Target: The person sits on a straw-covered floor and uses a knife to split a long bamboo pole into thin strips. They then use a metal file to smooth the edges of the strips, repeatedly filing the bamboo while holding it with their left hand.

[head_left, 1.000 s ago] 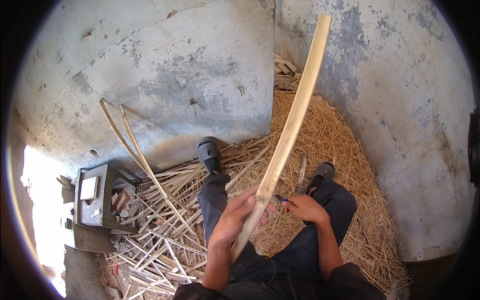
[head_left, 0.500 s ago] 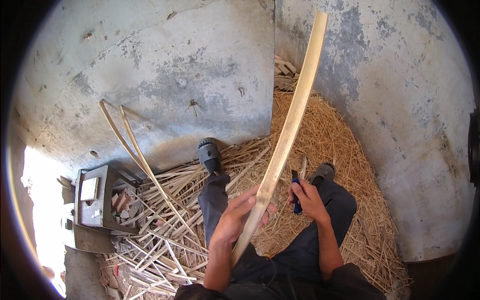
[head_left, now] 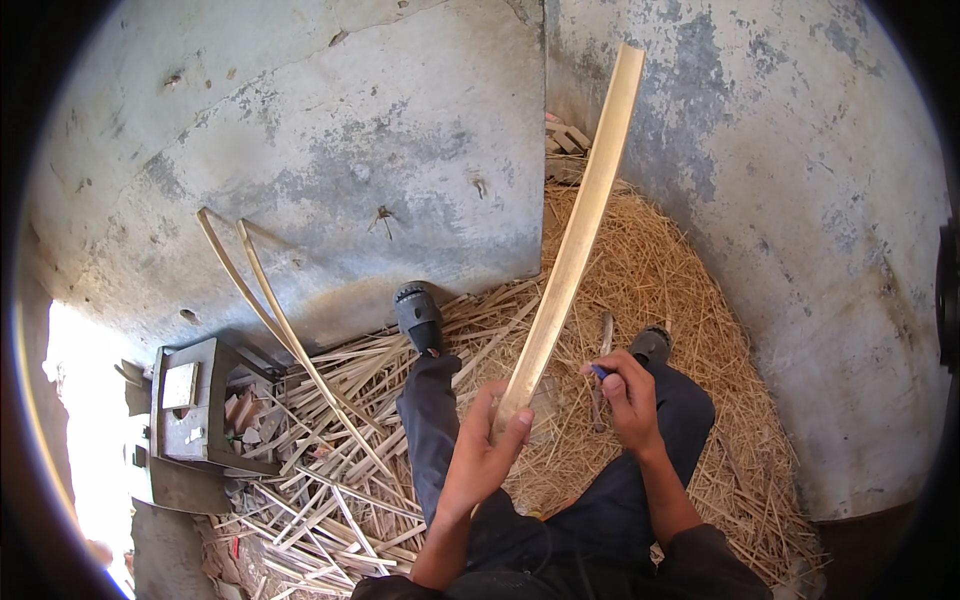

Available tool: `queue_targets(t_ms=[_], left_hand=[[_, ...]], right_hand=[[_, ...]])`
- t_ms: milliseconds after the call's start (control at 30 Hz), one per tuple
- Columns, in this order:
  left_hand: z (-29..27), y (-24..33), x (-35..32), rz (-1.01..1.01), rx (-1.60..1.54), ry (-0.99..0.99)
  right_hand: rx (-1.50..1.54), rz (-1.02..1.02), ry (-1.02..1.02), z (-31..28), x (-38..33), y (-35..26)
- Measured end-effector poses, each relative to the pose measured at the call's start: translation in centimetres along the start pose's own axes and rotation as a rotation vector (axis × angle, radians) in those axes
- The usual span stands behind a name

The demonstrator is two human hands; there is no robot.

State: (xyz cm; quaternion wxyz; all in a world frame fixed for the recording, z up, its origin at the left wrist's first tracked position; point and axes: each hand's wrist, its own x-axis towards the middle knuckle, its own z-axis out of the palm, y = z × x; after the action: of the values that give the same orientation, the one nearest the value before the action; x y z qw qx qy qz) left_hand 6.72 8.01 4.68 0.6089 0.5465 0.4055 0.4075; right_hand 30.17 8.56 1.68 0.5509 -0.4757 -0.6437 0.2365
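Observation:
A long split bamboo strip (head_left: 572,262), pale and slightly hollowed, slants up and to the right ahead of me. My left hand (head_left: 480,450) is closed round its lower end, with the thumb lying across the front. To the right of the strip and apart from it, my right hand (head_left: 627,400) is closed round a small knife (head_left: 599,371). Only a bit of its blue handle shows between the fingers; the blade cannot be made out now.
Straw-like shavings (head_left: 690,300) cover the floor round my feet. Cut bamboo slats (head_left: 350,510) lie heaped at the left, where two long strips (head_left: 270,300) lean on the grey wall (head_left: 330,130). A wooden box-like stand (head_left: 190,400) is at far left.
The bamboo strip has slid down and slightly left, and my left hand now wraps its lower end. My right hand has turned, hiding most of the knife.

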Motion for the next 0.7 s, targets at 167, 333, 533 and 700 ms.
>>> queue_targets(t_ms=[167,333,533,700], left_hand=[[0.5,1.0,-0.6,0.069,0.199,0.084],[0.6,1.7,-1.1,0.114,0.327,0.09],[1.1,2.6,-1.4,0.162,0.384,0.134],[1.3,2.1,-1.2,0.237,0.429,0.221]], right_hand=[[-0.277,-0.184,-0.075,0.4,0.7,-3.2],[-0.419,-0.291,-0.175,0.6,1.0,-4.3],[-0.523,-0.382,-0.141,1.2,0.5,-4.6],[-0.527,-0.407,-0.098,1.7,0.5,-4.9]])
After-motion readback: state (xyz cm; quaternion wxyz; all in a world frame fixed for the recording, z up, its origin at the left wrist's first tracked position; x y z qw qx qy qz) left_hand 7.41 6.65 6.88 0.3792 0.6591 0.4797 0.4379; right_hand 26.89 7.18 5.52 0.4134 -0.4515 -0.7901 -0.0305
